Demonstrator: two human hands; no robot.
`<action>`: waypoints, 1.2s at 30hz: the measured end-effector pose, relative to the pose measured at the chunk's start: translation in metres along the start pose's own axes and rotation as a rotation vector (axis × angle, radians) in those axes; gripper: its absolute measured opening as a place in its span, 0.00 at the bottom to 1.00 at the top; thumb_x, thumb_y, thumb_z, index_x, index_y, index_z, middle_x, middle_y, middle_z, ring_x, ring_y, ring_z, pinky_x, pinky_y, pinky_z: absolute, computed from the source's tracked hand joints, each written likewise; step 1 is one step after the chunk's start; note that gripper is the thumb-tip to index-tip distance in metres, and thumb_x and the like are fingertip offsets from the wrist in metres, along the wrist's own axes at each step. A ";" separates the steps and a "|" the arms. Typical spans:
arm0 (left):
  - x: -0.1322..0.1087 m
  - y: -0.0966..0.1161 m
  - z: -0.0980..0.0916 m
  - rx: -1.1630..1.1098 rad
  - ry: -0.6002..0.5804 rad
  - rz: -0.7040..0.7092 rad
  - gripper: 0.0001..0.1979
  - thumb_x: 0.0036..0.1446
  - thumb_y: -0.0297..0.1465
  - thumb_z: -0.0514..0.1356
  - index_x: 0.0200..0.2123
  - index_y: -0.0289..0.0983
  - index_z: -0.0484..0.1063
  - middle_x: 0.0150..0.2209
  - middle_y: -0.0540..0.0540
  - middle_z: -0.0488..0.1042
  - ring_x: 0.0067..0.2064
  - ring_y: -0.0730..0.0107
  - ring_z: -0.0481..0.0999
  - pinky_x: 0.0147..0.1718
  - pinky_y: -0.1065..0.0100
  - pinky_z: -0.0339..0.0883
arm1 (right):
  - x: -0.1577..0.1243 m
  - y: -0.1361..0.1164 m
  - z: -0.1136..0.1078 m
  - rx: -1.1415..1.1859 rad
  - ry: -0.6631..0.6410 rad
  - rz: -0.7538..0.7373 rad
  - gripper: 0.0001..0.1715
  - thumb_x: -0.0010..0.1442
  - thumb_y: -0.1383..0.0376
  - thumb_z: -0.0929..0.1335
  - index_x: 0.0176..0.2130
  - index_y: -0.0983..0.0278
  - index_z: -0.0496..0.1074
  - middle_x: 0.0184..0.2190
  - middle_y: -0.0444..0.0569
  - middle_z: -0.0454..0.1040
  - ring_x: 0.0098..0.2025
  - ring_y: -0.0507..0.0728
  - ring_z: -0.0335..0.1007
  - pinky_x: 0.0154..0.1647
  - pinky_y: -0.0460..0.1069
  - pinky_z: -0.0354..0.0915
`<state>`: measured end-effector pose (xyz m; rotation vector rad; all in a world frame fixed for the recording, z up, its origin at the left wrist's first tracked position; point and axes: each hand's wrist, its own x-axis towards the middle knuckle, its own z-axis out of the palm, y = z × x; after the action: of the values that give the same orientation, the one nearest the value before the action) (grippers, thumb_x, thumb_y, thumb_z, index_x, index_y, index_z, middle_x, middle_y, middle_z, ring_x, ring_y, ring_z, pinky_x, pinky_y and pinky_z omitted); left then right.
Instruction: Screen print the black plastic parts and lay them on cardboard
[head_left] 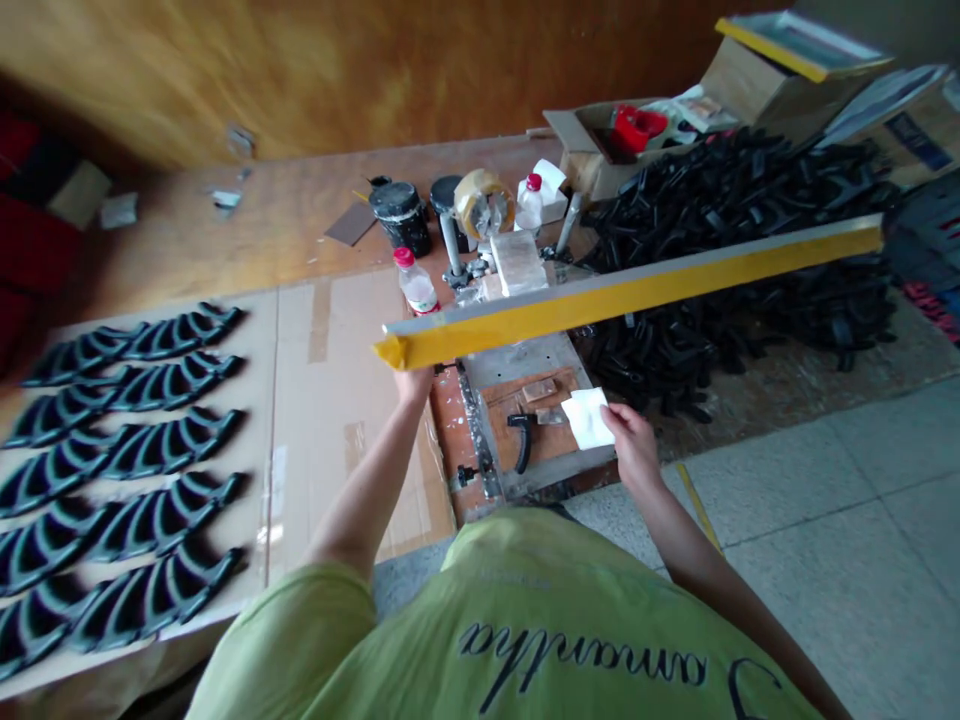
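Observation:
My right hand (632, 437) pinches a folded white cloth or paper wipe (587, 420) above the near right of a grey metal base plate (517, 355). My left hand (414, 382) reaches up under the left end of a long yellow-and-grey frame bar (600, 306); the bar hides its fingers, so its grip does not show. On a brown board (499, 400) on the base lies a black curved plastic part (523, 442), left of the wipe. Beside the part are two small brown blocks, one upper (538, 389) and one lower (550, 416).
Rows of black curved parts (169, 435) lie on cardboard (300, 400) at the left. A big heap of black parts (720, 200) fills the right. Behind the base stand a red-capped bottle (418, 288), black tubs (400, 215), a tape roll (484, 203) and an open carton (577, 155).

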<state>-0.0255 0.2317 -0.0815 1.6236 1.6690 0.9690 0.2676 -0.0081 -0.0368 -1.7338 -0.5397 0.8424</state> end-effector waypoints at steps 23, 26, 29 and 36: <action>-0.245 0.054 -0.008 0.650 -0.413 0.126 0.07 0.65 0.31 0.55 0.43 0.39 0.72 0.43 0.43 0.75 0.45 0.62 0.76 0.41 0.65 0.69 | -0.018 0.013 0.052 -0.622 -0.473 -0.746 0.09 0.63 0.62 0.67 0.32 0.60 0.75 0.31 0.50 0.75 0.36 0.59 0.70 0.41 0.51 0.62; -0.245 0.050 -0.008 0.615 -0.416 0.128 0.07 0.65 0.31 0.55 0.43 0.40 0.72 0.43 0.43 0.74 0.46 0.62 0.76 0.44 0.65 0.69 | -0.023 0.019 0.060 -0.709 -0.555 -0.834 0.10 0.65 0.63 0.66 0.32 0.60 0.75 0.33 0.50 0.75 0.38 0.58 0.70 0.41 0.50 0.61; -0.243 0.050 -0.008 0.585 -0.428 0.144 0.07 0.65 0.30 0.55 0.42 0.39 0.72 0.42 0.42 0.74 0.46 0.62 0.76 0.44 0.65 0.69 | -0.024 0.018 0.065 -0.740 -0.642 -0.848 0.10 0.65 0.64 0.67 0.32 0.60 0.75 0.34 0.49 0.76 0.37 0.57 0.70 0.40 0.50 0.61; -0.239 0.048 -0.011 0.543 -0.463 0.158 0.07 0.64 0.29 0.55 0.43 0.39 0.72 0.42 0.42 0.74 0.46 0.62 0.75 0.45 0.64 0.69 | -0.008 0.012 0.083 -0.630 -0.830 -0.681 0.06 0.59 0.66 0.71 0.29 0.61 0.76 0.34 0.47 0.74 0.37 0.55 0.71 0.40 0.49 0.63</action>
<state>0.0064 -0.0084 -0.0505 2.1523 1.5615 0.1620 0.1982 0.0344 -0.0601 -1.4770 -1.9928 0.9056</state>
